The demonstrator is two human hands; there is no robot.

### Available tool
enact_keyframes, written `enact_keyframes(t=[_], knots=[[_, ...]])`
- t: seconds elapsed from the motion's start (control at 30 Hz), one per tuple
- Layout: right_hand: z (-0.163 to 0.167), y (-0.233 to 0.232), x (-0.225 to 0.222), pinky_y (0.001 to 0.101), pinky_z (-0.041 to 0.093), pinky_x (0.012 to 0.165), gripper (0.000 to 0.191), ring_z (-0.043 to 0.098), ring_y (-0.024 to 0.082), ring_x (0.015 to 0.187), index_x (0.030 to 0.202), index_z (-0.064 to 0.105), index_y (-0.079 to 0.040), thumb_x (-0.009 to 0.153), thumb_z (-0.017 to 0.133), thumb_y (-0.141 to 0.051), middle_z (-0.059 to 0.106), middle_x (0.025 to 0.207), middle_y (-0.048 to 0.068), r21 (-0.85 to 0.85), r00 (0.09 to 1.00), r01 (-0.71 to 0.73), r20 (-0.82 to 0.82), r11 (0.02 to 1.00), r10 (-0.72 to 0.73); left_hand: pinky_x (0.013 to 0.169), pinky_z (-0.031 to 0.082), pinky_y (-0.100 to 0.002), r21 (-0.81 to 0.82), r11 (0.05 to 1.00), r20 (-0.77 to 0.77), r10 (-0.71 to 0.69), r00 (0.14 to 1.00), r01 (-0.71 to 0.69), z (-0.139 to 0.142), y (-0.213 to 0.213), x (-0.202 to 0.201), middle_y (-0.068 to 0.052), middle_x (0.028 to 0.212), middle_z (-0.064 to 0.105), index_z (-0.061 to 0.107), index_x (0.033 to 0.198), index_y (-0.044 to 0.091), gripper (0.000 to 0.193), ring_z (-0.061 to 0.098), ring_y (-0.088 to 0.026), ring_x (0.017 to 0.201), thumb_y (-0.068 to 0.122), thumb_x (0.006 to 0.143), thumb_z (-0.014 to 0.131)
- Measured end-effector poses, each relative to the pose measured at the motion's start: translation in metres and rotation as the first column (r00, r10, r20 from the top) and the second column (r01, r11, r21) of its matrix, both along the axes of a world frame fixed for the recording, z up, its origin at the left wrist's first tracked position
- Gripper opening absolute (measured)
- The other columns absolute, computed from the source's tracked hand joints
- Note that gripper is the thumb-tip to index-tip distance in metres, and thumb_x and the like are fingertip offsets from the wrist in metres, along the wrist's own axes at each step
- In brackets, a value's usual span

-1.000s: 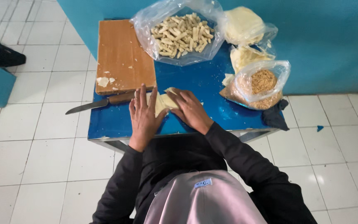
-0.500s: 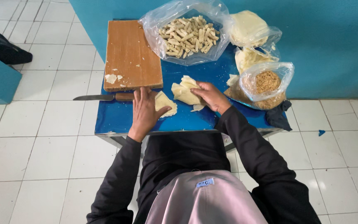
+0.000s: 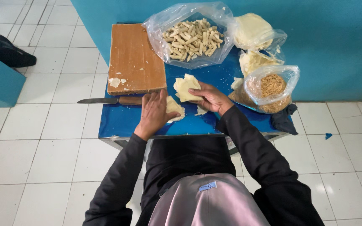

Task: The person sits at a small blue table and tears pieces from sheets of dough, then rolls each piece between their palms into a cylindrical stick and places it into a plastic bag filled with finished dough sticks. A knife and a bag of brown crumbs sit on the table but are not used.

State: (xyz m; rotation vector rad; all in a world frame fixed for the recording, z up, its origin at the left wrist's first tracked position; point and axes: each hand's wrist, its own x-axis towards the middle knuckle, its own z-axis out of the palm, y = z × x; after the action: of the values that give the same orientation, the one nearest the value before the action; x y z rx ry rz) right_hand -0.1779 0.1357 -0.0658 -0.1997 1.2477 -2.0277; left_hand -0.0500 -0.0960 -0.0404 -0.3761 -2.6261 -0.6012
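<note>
Our right hand point(image 3: 211, 97) grips a pale sheet of dough wrapper point(image 3: 186, 87), fingers closed on its lower edge, holding it just above the blue table point(image 3: 118, 121) a little below the big plastic bag of rolled sticks point(image 3: 191, 37). Our left hand point(image 3: 153, 112) lies flat, fingers spread and holding nothing, its palm pressing on a second pale wrapper point(image 3: 174, 108) that sticks out to the right from under it. The left fingertips touch the wooden handle of a knife point(image 3: 105, 101), whose blade points left past the table edge. Just behind the knife lies a wooden cutting board point(image 3: 135, 58) with a few dough scraps at its near left corner. To the right we see a bag of crumbly brown filling point(image 3: 271, 90), and behind it two bags of stacked pale wrappers point(image 3: 252, 31). A dark cloth point(image 3: 282, 119) hangs at the table's right corner, above the white tiled floor point(image 3: 42, 146).
</note>
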Motion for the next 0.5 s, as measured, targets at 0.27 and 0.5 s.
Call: enact_keyframes(t=[0.27, 0.5], knots=[[0.007, -0.016, 0.01, 0.0277, 0.056, 0.093, 0.051, 0.067, 0.013, 0.106, 0.134, 0.057, -0.001, 0.091, 0.076, -0.019, 0.071, 0.119, 0.004, 0.229, 0.933, 0.043, -0.357, 0.972, 0.042, 0.076, 0.052, -0.047, 0.352, 0.936, 0.084, -0.025, 0.996, -0.006, 0.03, -0.006, 0.036, -0.019, 0.109, 0.066, 0.051, 0.117, 0.002, 0.071, 0.066, -0.039, 0.095, 0.031, 0.068, 0.094], [0.012, -0.059, 0.055, 0.0418, 0.047, 0.092, 0.048, 0.06, 0.027, 0.105, 0.124, 0.06, -0.001, 0.089, 0.084, -0.023, 0.067, 0.111, 0.014, 0.639, 0.363, 0.305, -0.764, 0.706, 0.534, 0.077, 0.055, -0.034, 0.719, 0.669, 0.31, -0.066, 0.948, -0.188, 0.05, -0.038, 0.04, -0.015, 0.102, 0.069, 0.055, 0.118, 0.002, 0.043, 0.066, -0.015, 0.091, 0.028, 0.091, 0.075]])
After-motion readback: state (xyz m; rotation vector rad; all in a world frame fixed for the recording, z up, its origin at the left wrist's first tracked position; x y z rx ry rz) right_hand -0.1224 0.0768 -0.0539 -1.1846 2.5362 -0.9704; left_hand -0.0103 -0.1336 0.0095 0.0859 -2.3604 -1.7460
